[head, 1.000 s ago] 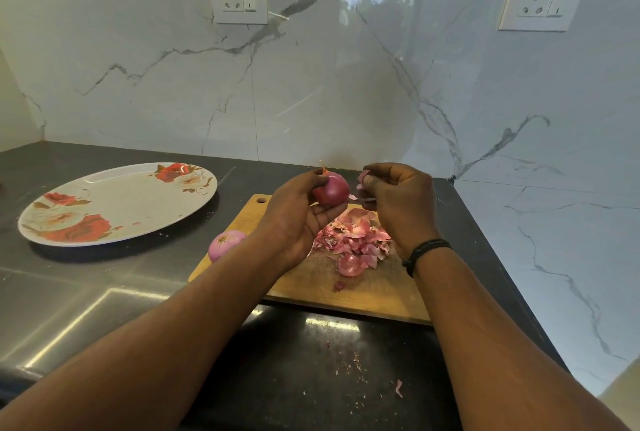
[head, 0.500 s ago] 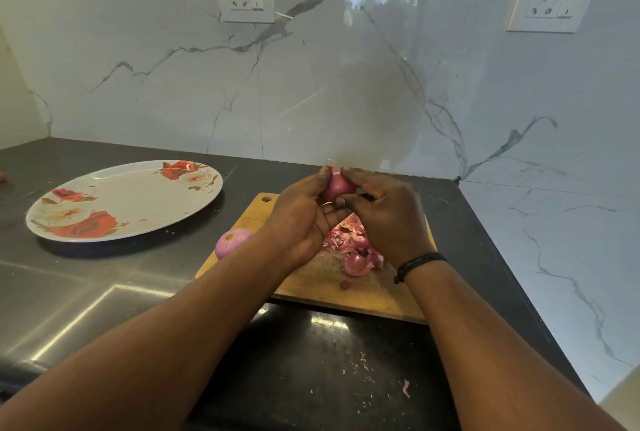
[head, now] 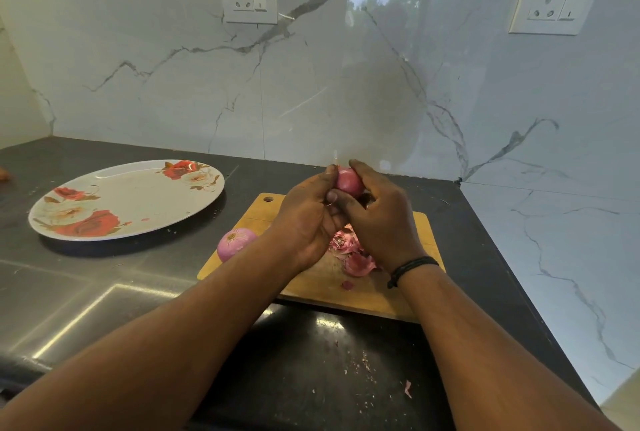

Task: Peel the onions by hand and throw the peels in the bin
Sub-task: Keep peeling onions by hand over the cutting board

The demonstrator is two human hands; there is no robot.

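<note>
We are partway through the peeling, as far as we can judge from how things lie. One onion (head: 349,182) is up in our hands above the far part of the wooden cutting board (head: 311,287), and it shows a smooth, glossy pink-red surface where it peeks out between our fingers, so most of its dry skin seems to be off already; how much skin clings to the hidden side we cannot tell. Our left hand (head: 308,219) curls round it from the left, thumb and fingers wrapped about its side, while our right hand (head: 379,219) closes over it from the right with the fingertips set on its top, both hands gripping the same bulb and touching each other below it. A second onion (head: 235,243) lies at the left edge of the board, just beside our left forearm; it looks pale purple with fine lines running to its trimmed end, and we take it for already peeled, though we are not certain. A heap of peels (head: 351,254) sits on the board under our hands, pink and papery, with a loose scrap nearer us on the board and another on the dark counter (head: 104,292). None of that has gone to a bin, and no bin shows in view, so the throwing away is wholly left to do. The flowered plate (head: 104,171) stands well apart to the left.
</note>
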